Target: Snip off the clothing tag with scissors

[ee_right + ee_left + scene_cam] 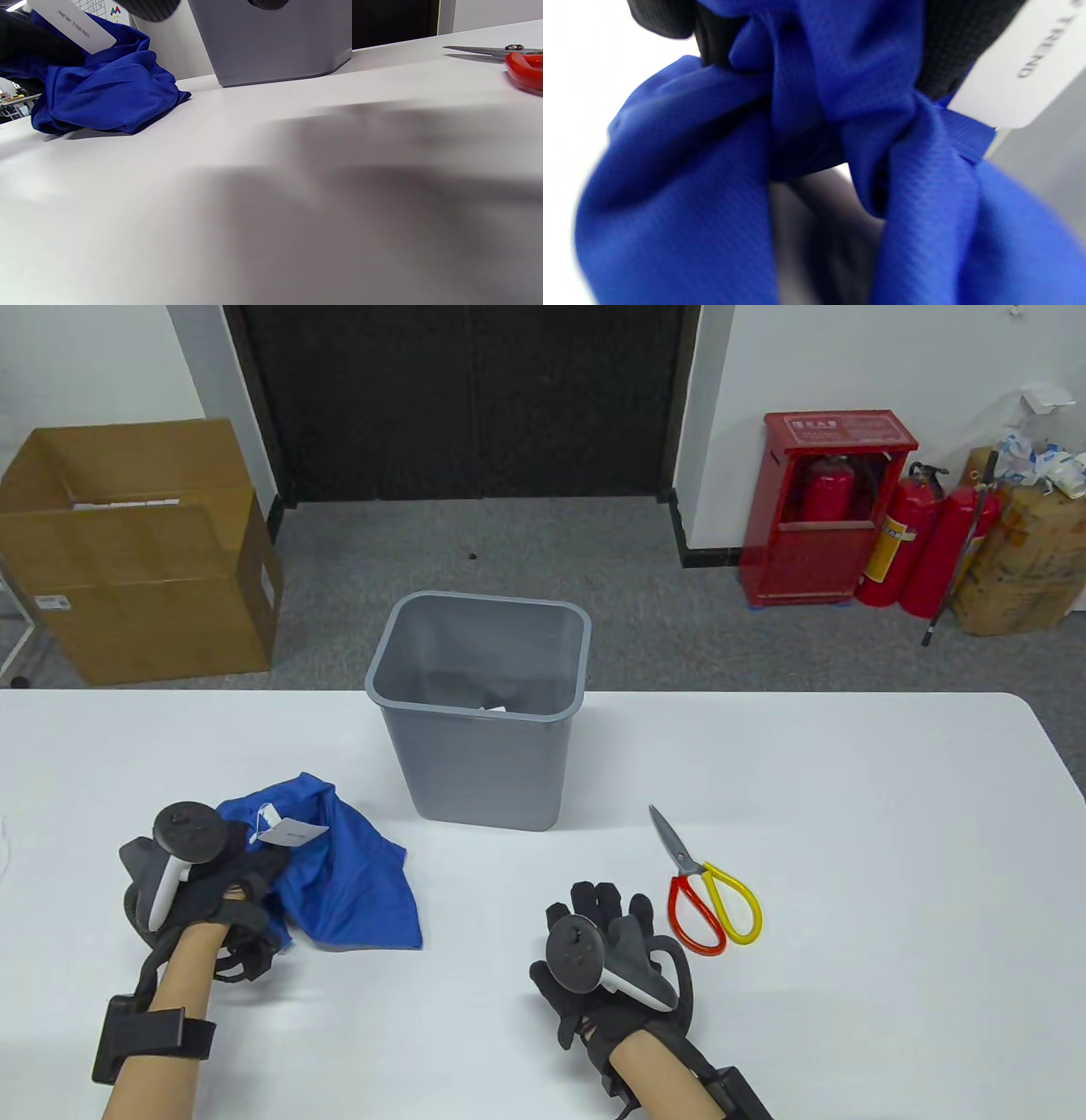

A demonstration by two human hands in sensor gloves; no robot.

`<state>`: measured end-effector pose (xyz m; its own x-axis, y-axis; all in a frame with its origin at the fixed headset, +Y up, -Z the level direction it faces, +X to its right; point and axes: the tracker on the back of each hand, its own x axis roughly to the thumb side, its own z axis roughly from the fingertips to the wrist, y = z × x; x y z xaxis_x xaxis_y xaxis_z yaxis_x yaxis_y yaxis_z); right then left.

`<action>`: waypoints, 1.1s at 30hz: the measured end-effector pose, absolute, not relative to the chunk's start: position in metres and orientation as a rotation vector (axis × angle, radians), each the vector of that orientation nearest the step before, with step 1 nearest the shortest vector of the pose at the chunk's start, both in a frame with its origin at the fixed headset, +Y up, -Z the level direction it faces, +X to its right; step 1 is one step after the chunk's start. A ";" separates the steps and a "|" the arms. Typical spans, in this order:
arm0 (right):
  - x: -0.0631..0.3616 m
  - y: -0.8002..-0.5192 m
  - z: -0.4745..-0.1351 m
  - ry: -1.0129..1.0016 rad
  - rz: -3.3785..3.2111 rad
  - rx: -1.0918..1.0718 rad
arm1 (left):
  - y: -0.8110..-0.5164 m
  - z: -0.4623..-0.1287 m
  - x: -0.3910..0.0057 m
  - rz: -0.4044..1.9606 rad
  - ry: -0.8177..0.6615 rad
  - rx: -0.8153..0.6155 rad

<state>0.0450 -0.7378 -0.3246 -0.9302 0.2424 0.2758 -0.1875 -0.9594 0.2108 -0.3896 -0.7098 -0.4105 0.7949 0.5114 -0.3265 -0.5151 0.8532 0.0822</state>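
Observation:
A blue garment [352,874] lies bunched at the table's left, with a white tag [291,834] on top of it. My left hand [246,891] grips a fold of the garment; the left wrist view shows the cloth [818,106] gathered between the gloved fingers, with the tag [1022,72] sticking out beside them. Scissors [708,886] with one red and one yellow handle lie closed on the table at the right. My right hand [602,912] rests open and empty on the table just left of the scissors, apart from them. The right wrist view shows the garment [106,93], the tag [72,23] and the scissors [509,61].
A grey bin [479,708] stands on the table's far edge between garment and scissors, with some scraps inside. The white table [848,984] stretches right of the scissors. Beyond it are a cardboard box [136,551] and red fire extinguishers [916,534] on the floor.

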 end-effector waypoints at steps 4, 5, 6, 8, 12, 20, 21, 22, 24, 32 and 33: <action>0.049 -0.736 -0.326 0.212 2.869 0.431 | -0.689 -0.396 -0.379 0.611 0.271 0.068; 0.050 -0.736 -0.327 0.203 2.868 0.426 | -0.683 -0.393 -0.375 0.601 0.255 0.073; 0.051 -0.735 -0.327 0.191 2.866 0.421 | -0.675 -0.389 -0.371 0.585 0.235 0.079; 0.057 -0.733 -0.330 0.164 2.862 0.396 | -0.657 -0.379 -0.359 0.541 0.185 0.113; 0.079 -0.722 -0.337 0.065 2.834 0.302 | -0.635 -0.362 -0.346 0.525 0.125 0.192; 0.166 -0.705 -0.352 -0.213 2.853 -0.184 | -0.628 -0.356 -0.340 0.541 0.082 0.223; 0.175 -0.708 -0.354 -0.213 2.850 -0.238 | -0.627 -0.355 -0.338 0.538 0.073 0.227; 0.179 -0.711 -0.356 -0.193 2.854 -0.277 | -0.627 -0.355 -0.336 0.535 0.068 0.230; 0.183 -0.719 -0.362 -0.073 2.876 -0.327 | -0.624 -0.354 -0.333 0.534 0.053 0.236; 0.180 -0.747 -0.394 0.230 2.947 -0.530 | -0.614 -0.348 -0.323 0.519 0.015 0.258; 0.180 -0.748 -0.399 0.286 2.932 -0.556 | -0.614 -0.347 -0.323 0.522 0.015 0.258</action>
<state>0.1798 -0.7484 -0.3986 -0.9212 0.1049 -0.3748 -0.1755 -0.9715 0.1593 -0.3228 -0.6138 -0.3474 0.8673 0.4950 0.0517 -0.4914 0.8352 0.2469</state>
